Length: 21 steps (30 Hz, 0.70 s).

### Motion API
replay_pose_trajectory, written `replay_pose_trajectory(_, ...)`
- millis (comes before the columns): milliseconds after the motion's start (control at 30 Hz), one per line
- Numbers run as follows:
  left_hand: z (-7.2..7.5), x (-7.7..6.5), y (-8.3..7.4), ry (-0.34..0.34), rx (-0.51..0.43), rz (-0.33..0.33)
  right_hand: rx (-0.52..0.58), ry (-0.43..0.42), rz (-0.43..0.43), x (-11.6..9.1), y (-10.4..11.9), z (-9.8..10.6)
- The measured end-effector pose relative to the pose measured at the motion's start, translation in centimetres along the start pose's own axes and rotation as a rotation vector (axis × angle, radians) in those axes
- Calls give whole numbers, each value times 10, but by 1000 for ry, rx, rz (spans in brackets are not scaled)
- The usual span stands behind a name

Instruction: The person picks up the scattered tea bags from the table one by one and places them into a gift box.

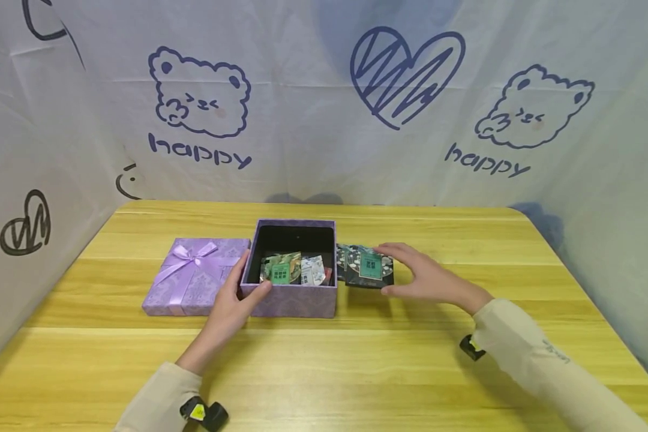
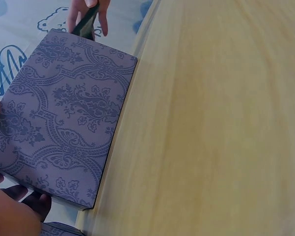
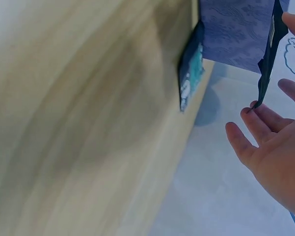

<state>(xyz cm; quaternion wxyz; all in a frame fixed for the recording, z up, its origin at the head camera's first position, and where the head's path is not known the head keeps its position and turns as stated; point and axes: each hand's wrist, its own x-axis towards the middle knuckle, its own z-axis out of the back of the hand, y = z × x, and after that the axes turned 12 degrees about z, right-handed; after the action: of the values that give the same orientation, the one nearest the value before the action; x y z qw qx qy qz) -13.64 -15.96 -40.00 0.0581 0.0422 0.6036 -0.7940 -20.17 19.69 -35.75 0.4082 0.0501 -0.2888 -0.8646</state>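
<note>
An open purple gift box (image 1: 293,302) with a damask pattern and a black inside stands on the table. My left hand (image 1: 234,298) grips its front left corner, thumb over the front rim and fingers along the left side. Inside lie a green sachet (image 1: 282,269) and a white-and-blue sachet (image 1: 313,271), with a bit of red beside them. To the right of the box, my right hand (image 1: 429,277) pinches a dark floral sachet (image 1: 369,267) with a teal label by its edge. Another dark sachet (image 3: 191,73) lies on the table beneath it, close to the box.
Left of the box lies its purple lid (image 1: 194,279), tied with a lilac ribbon bow. The wooden table (image 1: 356,372) is backed by a white cloth (image 1: 302,120) with drawn bears and hearts, which also hangs at both sides.
</note>
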Motion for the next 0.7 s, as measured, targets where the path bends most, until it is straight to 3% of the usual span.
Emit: replay_pose_trajectory(700, -1, -1, -2, 5, -1, 23, -48, 4, 35, 27, 15, 34)
